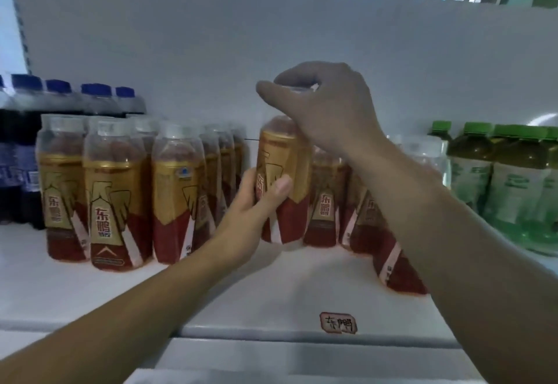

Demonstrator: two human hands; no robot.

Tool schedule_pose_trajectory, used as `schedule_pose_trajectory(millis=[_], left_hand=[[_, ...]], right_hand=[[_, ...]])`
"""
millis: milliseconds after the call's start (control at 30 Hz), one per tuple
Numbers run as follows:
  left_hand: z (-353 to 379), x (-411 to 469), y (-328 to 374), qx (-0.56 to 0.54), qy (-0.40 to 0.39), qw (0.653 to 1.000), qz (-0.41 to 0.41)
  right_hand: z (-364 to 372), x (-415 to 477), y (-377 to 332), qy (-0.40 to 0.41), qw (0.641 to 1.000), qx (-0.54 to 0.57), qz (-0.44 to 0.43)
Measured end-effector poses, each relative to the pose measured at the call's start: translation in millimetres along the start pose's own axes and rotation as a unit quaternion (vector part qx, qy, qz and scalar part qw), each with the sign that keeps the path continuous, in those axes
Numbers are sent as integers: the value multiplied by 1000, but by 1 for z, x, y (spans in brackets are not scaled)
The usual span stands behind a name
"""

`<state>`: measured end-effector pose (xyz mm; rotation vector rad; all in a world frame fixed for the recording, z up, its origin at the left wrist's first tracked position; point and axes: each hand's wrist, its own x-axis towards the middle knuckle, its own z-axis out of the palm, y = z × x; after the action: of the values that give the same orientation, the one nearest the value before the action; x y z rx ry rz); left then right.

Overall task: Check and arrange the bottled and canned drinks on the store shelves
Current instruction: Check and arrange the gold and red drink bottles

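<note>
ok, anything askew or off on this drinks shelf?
Yes. The gold-and-red bottle held by the left hand and right hand is lifted and tilted. Another gold-and-red bottle at front right leans, out of line with the upright rows. No spills visible.

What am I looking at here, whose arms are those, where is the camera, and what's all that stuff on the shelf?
There is no machine here. The picture comes from a wide-angle camera worn on a person's head, looking forward and down, so the two bare arms are that person's own.

The left hand wraps its fingers around the body of a gold-and-red bottle. The right hand covers the top of the same bottle.

On the white shelf stand more gold-and-red bottles. Dark bottles with blue caps are on the far left, green-capped bottles on the far right. A small red label sits on the shelf's front edge.
</note>
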<state>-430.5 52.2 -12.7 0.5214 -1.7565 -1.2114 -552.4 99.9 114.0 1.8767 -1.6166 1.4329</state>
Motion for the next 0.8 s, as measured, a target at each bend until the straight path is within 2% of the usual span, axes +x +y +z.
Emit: schedule_pose_trajectory(millis=[67,167,233,333,400,467,533,600,667,700,800], left_hand=[[-3,1,0,-10,38,999,-1],[-5,11,3,-68,77,995,-10],[-8,18,3,-108,98,988,-44],[-12,18,0,-136,91,984,-64],[-14,13,1,-197,52,976,-82],[-13,11,-5,-233,5,968,-91],[-12,13,-8,-227,12,970,-88],[-10,16,-10,-209,16,973,-97],[-10,18,-13,-215,21,971,-106],[-11,18,-13,-228,25,967,-113],[-16,17,-9,-279,1,946,-163]], right_hand=[[18,4,1,-8,996,89,9],[39,4,7,-51,970,231,54],[53,5,16,-71,954,272,99],[74,0,30,-101,921,335,172],[82,-7,36,-109,894,387,199],[85,-13,40,-87,883,408,214],[87,-18,41,-38,878,424,218],[87,-20,44,17,889,405,213],[83,-19,48,35,884,416,211],[81,-18,49,19,867,450,215],[72,-15,48,-78,775,572,258]])
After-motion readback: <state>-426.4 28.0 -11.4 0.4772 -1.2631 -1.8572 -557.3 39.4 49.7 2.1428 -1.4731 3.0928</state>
